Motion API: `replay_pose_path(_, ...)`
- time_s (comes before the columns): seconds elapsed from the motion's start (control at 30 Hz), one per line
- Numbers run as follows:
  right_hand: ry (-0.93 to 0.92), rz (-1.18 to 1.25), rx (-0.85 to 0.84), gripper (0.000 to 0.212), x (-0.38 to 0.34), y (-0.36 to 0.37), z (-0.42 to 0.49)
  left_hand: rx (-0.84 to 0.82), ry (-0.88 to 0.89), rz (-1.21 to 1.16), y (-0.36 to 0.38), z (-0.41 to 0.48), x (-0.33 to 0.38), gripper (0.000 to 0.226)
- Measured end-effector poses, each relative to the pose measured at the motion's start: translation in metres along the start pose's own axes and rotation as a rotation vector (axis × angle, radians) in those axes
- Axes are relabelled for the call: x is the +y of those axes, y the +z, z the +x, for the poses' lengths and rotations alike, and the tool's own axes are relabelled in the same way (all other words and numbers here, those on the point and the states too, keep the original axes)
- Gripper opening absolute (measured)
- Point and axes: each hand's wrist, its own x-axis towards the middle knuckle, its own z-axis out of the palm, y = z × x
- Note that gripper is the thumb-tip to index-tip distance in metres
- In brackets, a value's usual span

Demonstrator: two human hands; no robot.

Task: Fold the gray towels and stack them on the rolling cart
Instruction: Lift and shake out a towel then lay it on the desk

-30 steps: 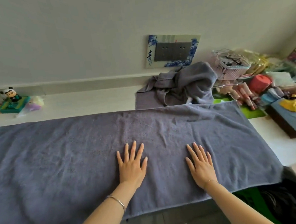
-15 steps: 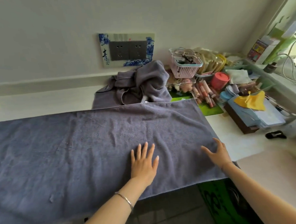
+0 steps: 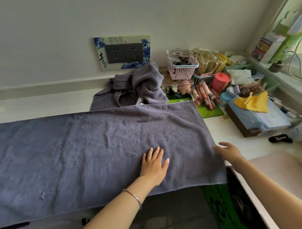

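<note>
Kept the left hand (image 3: 154, 165) flat on the long gray terry towel (image 3: 95, 150), fingers (image 3: 157, 153) straight and spread, just as half a second before. Held the right hand (image 3: 227, 152) at the towel's short right edge, having moved it there from its spot a second earlier, flat on the cloth beside the left. Touched that edge with loosely extended fingers, gripping nothing. Left the towel spread lengthwise across the white counter (image 3: 224, 132), near long edge hanging over the front, nap mostly smooth, faint creases near the middle, one small pucker low on the left. Left a second, crumpled gray towel (image 3: 137, 86) heaped behind it against the wall, below the gray double socket (image 3: 124, 52).
</note>
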Motion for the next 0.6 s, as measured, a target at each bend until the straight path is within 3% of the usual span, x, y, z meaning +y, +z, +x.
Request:
replay_pose_path(0.27, -0.159, -0.122, -0.207, 0.043, -0.036, 0.012, -0.001, 0.061, -0.05, -0.104, -0.011, -0.012, -0.015, 0.058)
replay_pose_path(0.37, -0.228, 0.015, -0.288, 0.053, -0.066, 0.028, -0.013, 0.071, -0.098, -0.256, -0.023, -0.022, -0.021, 0.057)
replay_pose_path(0.5, -0.233, 0.319, -0.447, 0.04, -0.124, 0.065, -0.047, 0.155, -0.136, -0.332, -0.039, -0.029, -0.042, 0.058)
replay_pose_path(0.6, -0.253, 0.416, -0.553, 0.035, -0.17, 0.112, -0.083, 0.269, -0.194, -0.387, -0.056, -0.036, -0.075, 0.056)
